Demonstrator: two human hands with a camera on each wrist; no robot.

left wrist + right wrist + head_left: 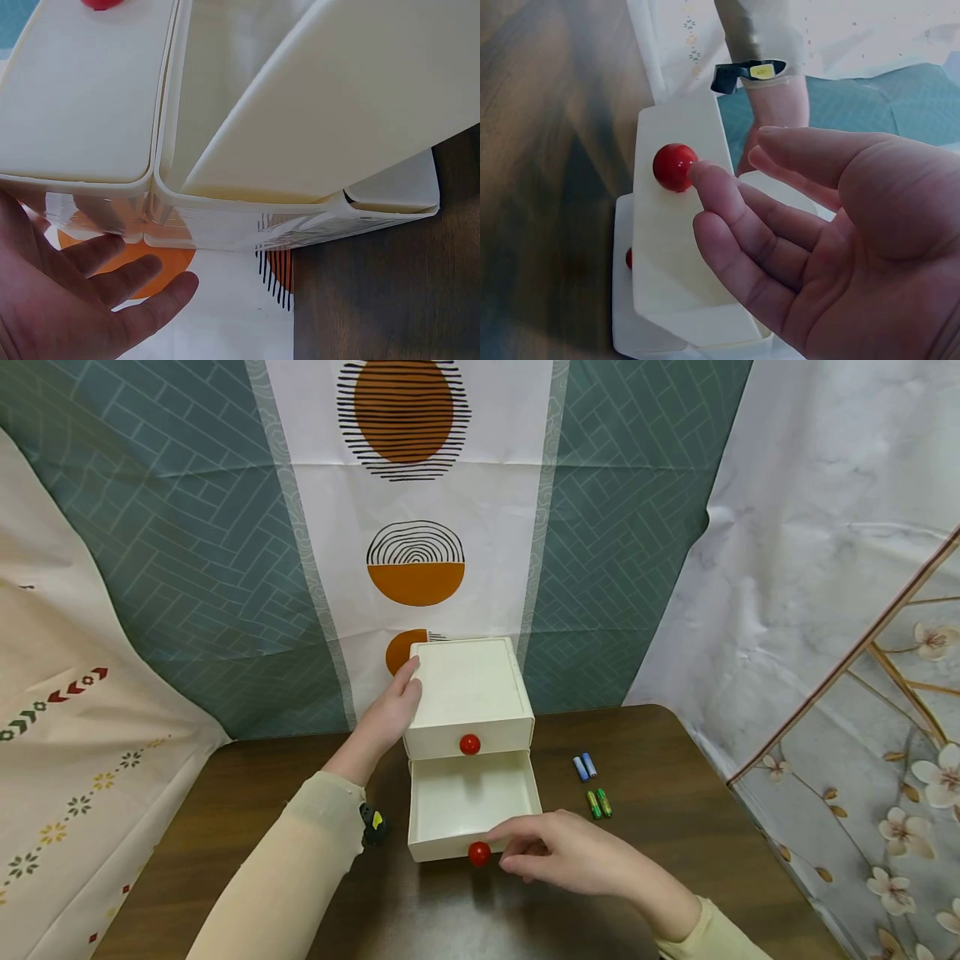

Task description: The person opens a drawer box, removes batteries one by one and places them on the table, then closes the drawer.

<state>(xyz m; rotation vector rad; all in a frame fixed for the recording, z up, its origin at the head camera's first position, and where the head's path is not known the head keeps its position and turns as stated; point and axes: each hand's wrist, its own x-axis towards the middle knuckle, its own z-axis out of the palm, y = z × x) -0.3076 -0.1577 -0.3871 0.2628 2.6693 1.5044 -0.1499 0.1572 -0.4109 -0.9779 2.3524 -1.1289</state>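
Observation:
A white drawer unit (468,681) with round red knobs stands on the table. Its top drawer is closed, while the drawer (472,789) below is pulled well out and looks bare inside. My left hand (386,714) rests against the unit's upper left side, thumb near the top edge; the left wrist view shows those fingers (142,319) spread beside the side wall. At the pulled-out drawer's red knob (478,853) is my right hand (573,853), its index fingertip by the knob and its fingers loosely bent. The right wrist view shows the thumb apart, with nothing gripped.
To the unit's right lie two blue-and-white batteries (585,767) and two green batteries (599,803) on the dark wooden table (675,860). A patterned cloth (622,568) hangs behind. A lower drawer's red knob (629,259) shows partly in the right wrist view.

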